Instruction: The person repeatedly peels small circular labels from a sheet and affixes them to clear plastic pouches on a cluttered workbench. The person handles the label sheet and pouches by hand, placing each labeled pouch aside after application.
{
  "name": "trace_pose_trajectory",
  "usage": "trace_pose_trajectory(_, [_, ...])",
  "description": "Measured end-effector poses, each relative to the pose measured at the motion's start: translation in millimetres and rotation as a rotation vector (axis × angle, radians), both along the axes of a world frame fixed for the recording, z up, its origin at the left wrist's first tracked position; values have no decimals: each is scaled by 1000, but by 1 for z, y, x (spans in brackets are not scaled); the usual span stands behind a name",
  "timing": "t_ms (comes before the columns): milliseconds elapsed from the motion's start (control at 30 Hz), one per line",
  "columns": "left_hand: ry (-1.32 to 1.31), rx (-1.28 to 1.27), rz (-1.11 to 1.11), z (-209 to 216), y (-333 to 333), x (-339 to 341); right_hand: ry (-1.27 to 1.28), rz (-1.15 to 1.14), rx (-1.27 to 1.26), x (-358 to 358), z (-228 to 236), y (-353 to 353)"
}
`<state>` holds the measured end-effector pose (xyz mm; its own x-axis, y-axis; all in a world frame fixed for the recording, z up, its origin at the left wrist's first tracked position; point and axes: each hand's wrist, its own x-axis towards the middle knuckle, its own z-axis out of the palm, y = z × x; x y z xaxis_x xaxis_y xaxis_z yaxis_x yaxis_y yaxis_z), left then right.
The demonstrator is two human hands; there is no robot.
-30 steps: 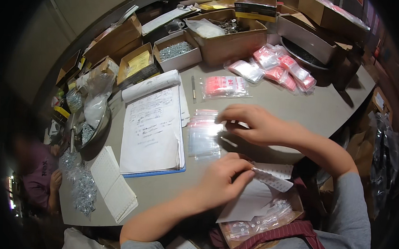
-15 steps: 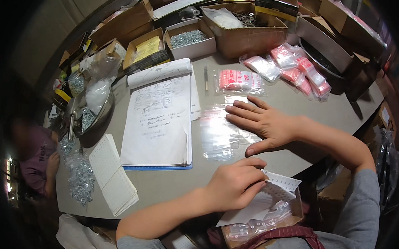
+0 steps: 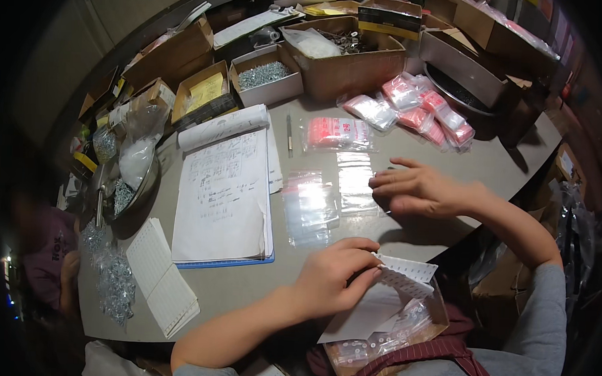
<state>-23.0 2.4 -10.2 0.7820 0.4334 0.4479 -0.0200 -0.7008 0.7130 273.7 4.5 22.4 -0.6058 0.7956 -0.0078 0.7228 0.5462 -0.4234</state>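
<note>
1. Clear, flat, rectangular plastic bags (image 3: pixel 357 184): on the grey table (image 3: pixel 243 289), just left of the right hand's (image 3: pixel 422 191) fingertips; long axis pointing away from the person; contact uncertain.
2. Right hand: nearer; fingers extended, loosely apart, no hold visible.
3. Left hand (image 3: pixel 337 273): thumb and forefinger pinched on white printed paper sheet (image 3: pixel 410 267).
4. Overlapping clear plastic bag stack (image 3: pixel 307 212): left of the bags.
5. Pink-printed clear plastic packet (image 3: pixel 339 134): beyond; no obstruction seen at the fingertips.

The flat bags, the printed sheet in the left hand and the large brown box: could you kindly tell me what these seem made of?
Flat bags: apparently glossy clear plastic, from glare and the grey table showing through. Printed sheet: probably matte paper, white and thin. Large brown box: likely dull cardboard, by colour and thin walls.
</note>
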Motion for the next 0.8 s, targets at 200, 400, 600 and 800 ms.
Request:
trace_pose_trajectory(200, [-37,112,10,2,4,1,-161,-70,395,-39,-38,22])
trace_pose_trajectory(400, [43,120,-112,7,14,0,25,158,223,-34,-39,8])
trace_pose_trajectory(600, [163,54,-100,7,8,3,-19,-6,139,2,-27,1])
trace_pose_trajectory(800, [202,72,-59,10,2,6,82,-70,24,24,-17,2])
